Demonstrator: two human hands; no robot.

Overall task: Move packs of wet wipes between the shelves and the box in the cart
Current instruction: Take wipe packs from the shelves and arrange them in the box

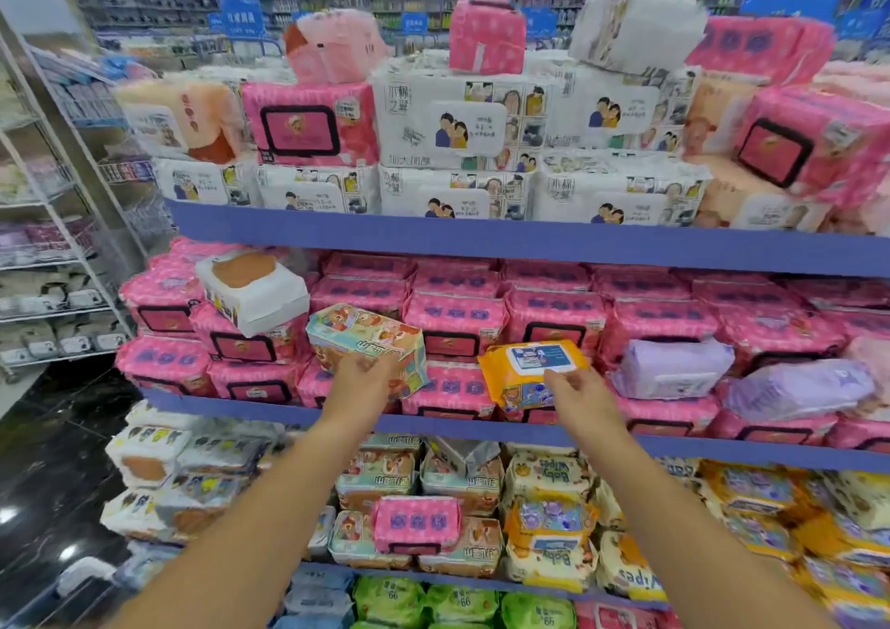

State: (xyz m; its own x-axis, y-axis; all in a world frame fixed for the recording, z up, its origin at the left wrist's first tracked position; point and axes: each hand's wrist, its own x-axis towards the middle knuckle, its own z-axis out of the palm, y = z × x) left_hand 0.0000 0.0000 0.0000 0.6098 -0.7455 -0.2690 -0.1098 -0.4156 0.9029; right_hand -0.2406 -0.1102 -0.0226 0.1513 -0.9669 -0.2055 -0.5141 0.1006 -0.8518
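Both arms reach to the middle shelf (481, 428) of a wipes display. My left hand (359, 378) grips a cartoon-printed pack of wet wipes (366, 334) from below, tilted against the pink packs. My right hand (575, 395) pinches the lower edge of an orange pack of wet wipes (522, 368) with a white and blue lid label, held in front of the pink stacks. The cart and its box are out of view.
Pink packs (554, 310) fill the middle shelf, with two purple packs (674, 368) at the right. White and pink packs crowd the top shelf (481, 238). Yellow, pink and green packs sit on the lower shelves. A wire rack (53, 262) stands at the left over dark floor.
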